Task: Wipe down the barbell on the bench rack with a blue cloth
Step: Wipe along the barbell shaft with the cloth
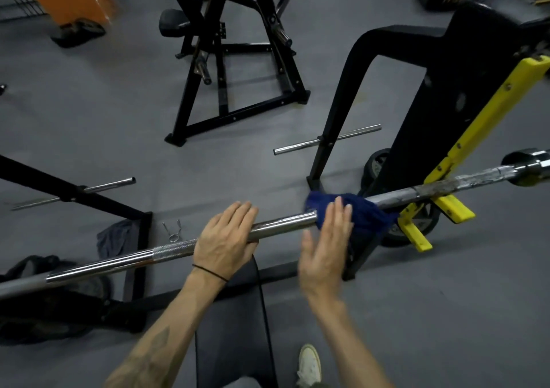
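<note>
A: Bench pad (235,322) sits nearest, dark, under both forearms, with a white shoe (309,364) on the floor beside it. What are the hands doing?

B: The left hand (224,238) lies flat on top of the barbell (282,222), fingers straight and close together, thumb under or behind the bar; I can't tell whether it really grips. The right hand (326,238) is blurred, open, fingers extended and only slightly apart, their tips on the blue cloth (363,213).

A: And the cloth?

B: Draped over the bar just inboard of the rack's yellow hook (446,206), bunched and hanging down on the near side. It isn't wrapped round.

A: So how to wipe well?

B: I'd curl the right fingers so the cloth encircles the shaft, then draw it along while twisting. The left should steady the bar so it doesn't roll in the hooks.

A: Which stretch needs it most?

B: Judging by the look, the dull, flaky section (476,177) past the hook, toward the sleeve (532,164) at the far right end. The knurled patch (174,249) on the left may also hold grime.
</note>
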Demonstrator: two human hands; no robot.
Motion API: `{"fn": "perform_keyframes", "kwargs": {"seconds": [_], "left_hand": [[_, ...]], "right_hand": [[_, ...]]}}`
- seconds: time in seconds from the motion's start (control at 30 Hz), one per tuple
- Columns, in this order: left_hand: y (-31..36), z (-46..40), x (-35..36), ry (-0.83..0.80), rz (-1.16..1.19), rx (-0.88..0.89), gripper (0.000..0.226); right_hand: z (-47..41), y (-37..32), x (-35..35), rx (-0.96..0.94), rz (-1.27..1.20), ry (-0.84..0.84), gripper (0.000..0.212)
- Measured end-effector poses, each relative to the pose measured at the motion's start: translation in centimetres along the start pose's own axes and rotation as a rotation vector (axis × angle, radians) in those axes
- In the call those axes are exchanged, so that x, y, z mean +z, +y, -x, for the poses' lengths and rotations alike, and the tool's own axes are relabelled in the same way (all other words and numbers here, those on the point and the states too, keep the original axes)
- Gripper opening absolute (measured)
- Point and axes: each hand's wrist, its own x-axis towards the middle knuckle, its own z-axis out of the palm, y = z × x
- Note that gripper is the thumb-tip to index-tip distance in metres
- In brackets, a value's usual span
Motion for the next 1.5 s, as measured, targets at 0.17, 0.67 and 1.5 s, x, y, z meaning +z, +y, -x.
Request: {"fn": "perform_keyframes", "kwargs": {"seconds": [0.17,0.67,1.5], "left_hand": [[0.1,0.4,0.2,0.018,-0.009,0.021,0.056],[0.3,-0.2,-0.6,-0.039,0.080,0.027,0.052],[2.3,-0.4,-1.0,-0.085,0.121,-0.283,0.052]], "right_hand": [[1.1,2.5,-1.5,-0.488,0.235,-0.284,0.062],[-3.0,-1.7,-2.8,-0.250,0.080,0.012,0.034],[-3.0,1.6,-3.0,-0.601,0.318,-0.369,0.063]]}}
